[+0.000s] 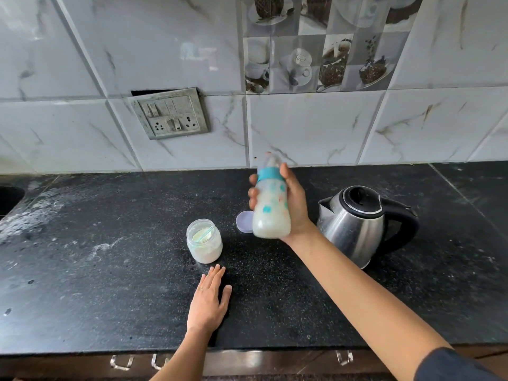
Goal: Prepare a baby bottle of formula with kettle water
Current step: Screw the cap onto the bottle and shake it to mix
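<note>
My right hand (295, 204) grips a baby bottle (270, 204) upright above the counter; it has a teal collar, a clear teat cap and milky white liquid inside, and looks motion-blurred. My left hand (209, 298) lies flat on the black counter, fingers together, holding nothing. Just beyond its fingertips stands an open clear jar of white formula powder (204, 243) with a scoop inside. The jar's pale purple lid (244, 221) lies flat behind the bottle. A steel kettle (357, 224) with black lid and handle stands to the right of my right hand.
The black granite counter (110, 270) has white powder smears on its left part. A sink edge (8, 199) shows at far left. A switch and socket plate (170, 114) sits on the tiled wall. Drawer handles (121, 362) line the cabinet front below.
</note>
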Demonstrator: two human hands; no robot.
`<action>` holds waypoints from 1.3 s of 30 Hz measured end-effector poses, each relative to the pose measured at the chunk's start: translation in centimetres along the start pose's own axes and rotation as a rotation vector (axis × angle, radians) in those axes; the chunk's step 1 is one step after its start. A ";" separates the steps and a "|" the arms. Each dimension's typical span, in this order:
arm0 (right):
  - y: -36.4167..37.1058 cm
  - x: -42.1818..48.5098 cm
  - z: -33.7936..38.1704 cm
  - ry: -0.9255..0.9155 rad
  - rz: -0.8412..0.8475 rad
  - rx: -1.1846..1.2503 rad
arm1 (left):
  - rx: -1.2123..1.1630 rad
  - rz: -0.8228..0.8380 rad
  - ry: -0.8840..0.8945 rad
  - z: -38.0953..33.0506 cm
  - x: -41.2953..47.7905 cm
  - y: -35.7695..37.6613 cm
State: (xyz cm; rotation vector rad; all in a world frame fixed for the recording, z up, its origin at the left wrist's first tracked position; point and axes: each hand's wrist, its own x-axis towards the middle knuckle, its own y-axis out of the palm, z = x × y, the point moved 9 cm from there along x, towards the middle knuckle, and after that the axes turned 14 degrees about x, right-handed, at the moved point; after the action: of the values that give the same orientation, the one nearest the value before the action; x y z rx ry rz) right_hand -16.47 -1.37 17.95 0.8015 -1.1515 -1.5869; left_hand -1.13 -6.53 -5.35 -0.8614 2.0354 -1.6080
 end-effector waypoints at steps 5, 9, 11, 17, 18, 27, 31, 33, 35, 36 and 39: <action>-0.8 0.8 0.1 -0.007 0.003 0.101 | 0.004 0.002 0.004 0.1 0.0 0.1; 0.8 0.3 0.0 0.001 0.080 -0.027 | -0.005 -0.003 0.008 0.0 0.1 0.1; -0.1 1.2 1.2 -0.049 -0.027 0.160 | -0.005 -0.003 0.013 -0.1 0.1 0.2; 0.1 0.2 -0.2 -0.021 0.033 -0.077 | 0.000 -0.002 0.013 0.0 0.0 0.2; 0.3 0.1 0.0 -0.020 0.022 -0.085 | 0.000 -0.003 0.012 0.0 0.0 0.2; 0.5 -0.2 0.3 -0.049 -0.031 -0.076 | 0.004 0.002 0.015 0.0 0.1 0.2; -0.5 1.1 1.6 -0.119 -0.113 0.142 | 0.008 0.006 0.018 0.0 0.1 0.3; -0.4 0.9 0.9 -0.089 -0.057 0.084 | 0.005 0.005 0.013 0.1 0.0 0.3; 0.6 0.3 -0.3 -0.045 0.038 -0.046 | 0.004 0.005 0.012 0.1 0.1 0.3; 1.1 0.1 -0.4 -0.040 0.068 -0.078 | 0.004 0.004 0.012 0.0 0.1 0.3; 0.5 1.4 0.4 -0.045 0.031 0.055 | -0.001 0.006 0.009 0.0 0.1 0.3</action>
State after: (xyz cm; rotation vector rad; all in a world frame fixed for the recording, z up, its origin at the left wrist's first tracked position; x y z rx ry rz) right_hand -17.12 -2.61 18.60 0.7835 -1.2394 -1.5608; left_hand -1.24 -6.54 -5.66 -0.8485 2.0432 -1.6111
